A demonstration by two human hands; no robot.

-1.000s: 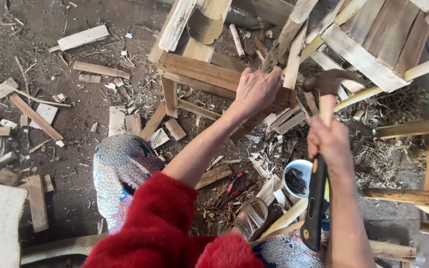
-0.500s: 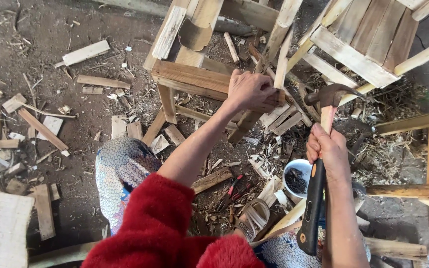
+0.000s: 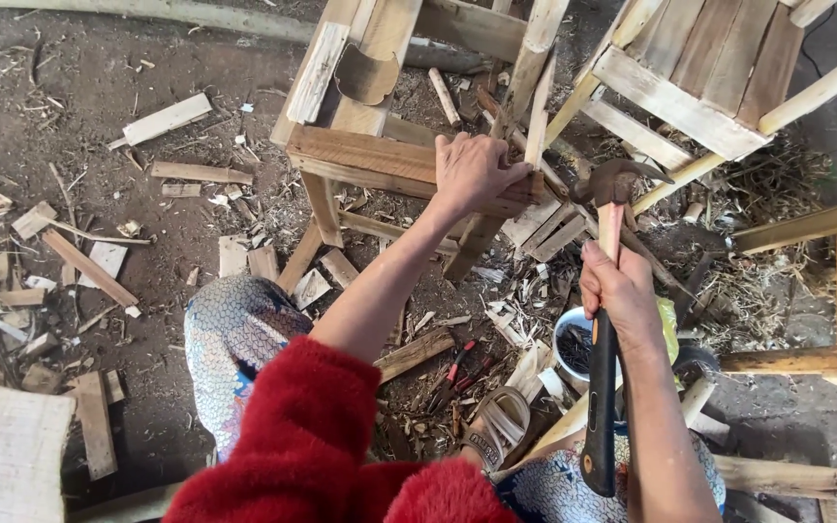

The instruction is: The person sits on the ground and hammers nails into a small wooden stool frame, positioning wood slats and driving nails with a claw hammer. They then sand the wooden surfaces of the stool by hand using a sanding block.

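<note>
My left hand (image 3: pixel 475 170) grips the corner of a small wooden stool frame (image 3: pixel 360 155), with fingers wrapped over its top rail where a leg meets it. My right hand (image 3: pixel 620 291) holds a claw hammer (image 3: pixel 608 242) by its wooden and black handle. The rusty hammer head sits just right of the left hand, close to the rail's end. A red fuzzy sleeve covers my left upper arm.
A second wooden stool (image 3: pixel 709 68) lies at the upper right. More frame pieces (image 3: pixel 825 291) stand at the right edge. Offcuts and shavings (image 3: pixel 89 261) litter the dirt floor. A white bowl of nails (image 3: pixel 573 344) and red pliers (image 3: pixel 457 368) lie by my sandalled foot (image 3: pixel 501 426).
The hammer has swung from further right in toward the rail's end beside my left hand. The left hand keeps its grip on the stool; the view has shifted slightly.
</note>
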